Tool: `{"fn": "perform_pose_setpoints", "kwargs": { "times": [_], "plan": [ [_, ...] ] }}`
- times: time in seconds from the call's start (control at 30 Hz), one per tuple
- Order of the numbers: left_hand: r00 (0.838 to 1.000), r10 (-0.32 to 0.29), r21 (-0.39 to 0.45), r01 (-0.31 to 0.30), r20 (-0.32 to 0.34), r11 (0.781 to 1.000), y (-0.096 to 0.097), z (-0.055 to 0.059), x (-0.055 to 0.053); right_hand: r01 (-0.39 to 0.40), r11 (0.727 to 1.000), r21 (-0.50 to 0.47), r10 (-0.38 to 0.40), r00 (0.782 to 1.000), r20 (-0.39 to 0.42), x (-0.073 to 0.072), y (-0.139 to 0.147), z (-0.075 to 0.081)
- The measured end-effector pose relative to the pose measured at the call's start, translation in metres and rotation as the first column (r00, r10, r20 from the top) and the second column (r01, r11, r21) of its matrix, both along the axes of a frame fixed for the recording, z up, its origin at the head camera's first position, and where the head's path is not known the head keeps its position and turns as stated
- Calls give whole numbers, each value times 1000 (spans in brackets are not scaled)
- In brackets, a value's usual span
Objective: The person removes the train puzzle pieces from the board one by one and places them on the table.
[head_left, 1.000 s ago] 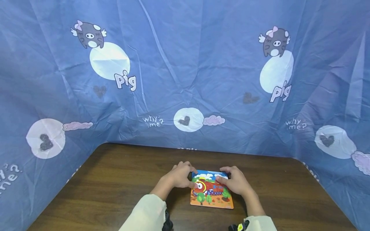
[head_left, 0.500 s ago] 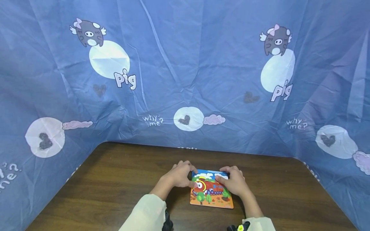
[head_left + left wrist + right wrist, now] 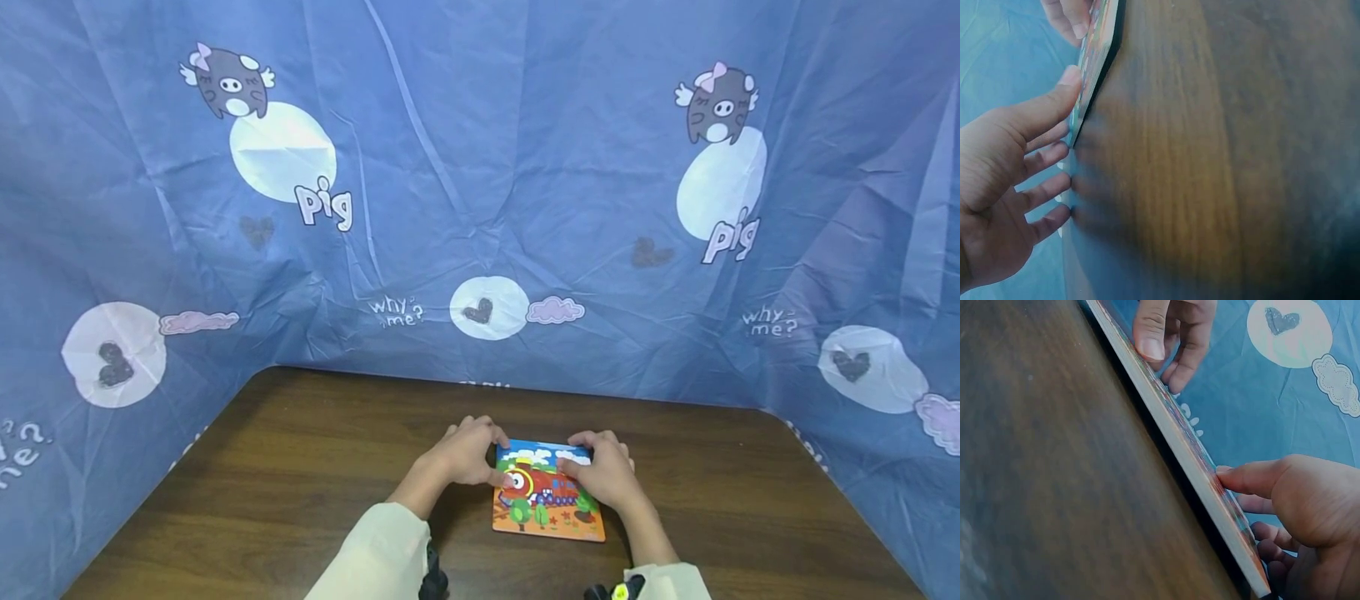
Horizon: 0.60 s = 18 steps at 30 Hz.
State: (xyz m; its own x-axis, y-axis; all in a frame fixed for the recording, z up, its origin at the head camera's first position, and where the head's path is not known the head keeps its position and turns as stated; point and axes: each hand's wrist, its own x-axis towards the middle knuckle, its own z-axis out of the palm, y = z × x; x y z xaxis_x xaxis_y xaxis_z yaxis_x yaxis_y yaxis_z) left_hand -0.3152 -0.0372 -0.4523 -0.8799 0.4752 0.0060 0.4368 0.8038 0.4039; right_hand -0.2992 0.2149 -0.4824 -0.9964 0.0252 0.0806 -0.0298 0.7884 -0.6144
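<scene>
A flat square picture board [image 3: 551, 510] with a red cartoon train lies on the brown table, sky side away from me. In the head view my left hand [image 3: 465, 454] holds its upper left side, thumb on the face and index finger at the far corner. The left wrist view has the other fingers of that left hand [image 3: 1013, 169] reaching down by the tabletop. My right hand [image 3: 606, 471] grips the upper right side, its thumb over the picture. From the right wrist, the board's pale thick edge [image 3: 1179, 450] shows, with that right hand's [image 3: 1310, 512] fingers curled beside it.
The wooden table [image 3: 322, 467] stretches out around the board on all sides. A blue cloth [image 3: 420, 208] printed with pigs and hearts hangs behind and along both sides of the table. Dark straps [image 3: 433, 575] sit at the wrists.
Both hands keep their hold on the board, which stays in place. The right forearm shifts very slightly left; the head view tips a little.
</scene>
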Motion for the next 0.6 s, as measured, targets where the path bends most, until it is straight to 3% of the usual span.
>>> {"fn": "perform_pose_setpoints", "kwargs": {
  "times": [0.37,0.6],
  "plan": [
    [997,70,1,-70,-23,998,5,-1,-2,2,1000,-13,-2,1000,-2,-1,0,0],
    [997,69,19,-69,-36,997,7,-3,-2,-66,994,-83,62,997,-48,-1,-1,-3]
  ]
}}
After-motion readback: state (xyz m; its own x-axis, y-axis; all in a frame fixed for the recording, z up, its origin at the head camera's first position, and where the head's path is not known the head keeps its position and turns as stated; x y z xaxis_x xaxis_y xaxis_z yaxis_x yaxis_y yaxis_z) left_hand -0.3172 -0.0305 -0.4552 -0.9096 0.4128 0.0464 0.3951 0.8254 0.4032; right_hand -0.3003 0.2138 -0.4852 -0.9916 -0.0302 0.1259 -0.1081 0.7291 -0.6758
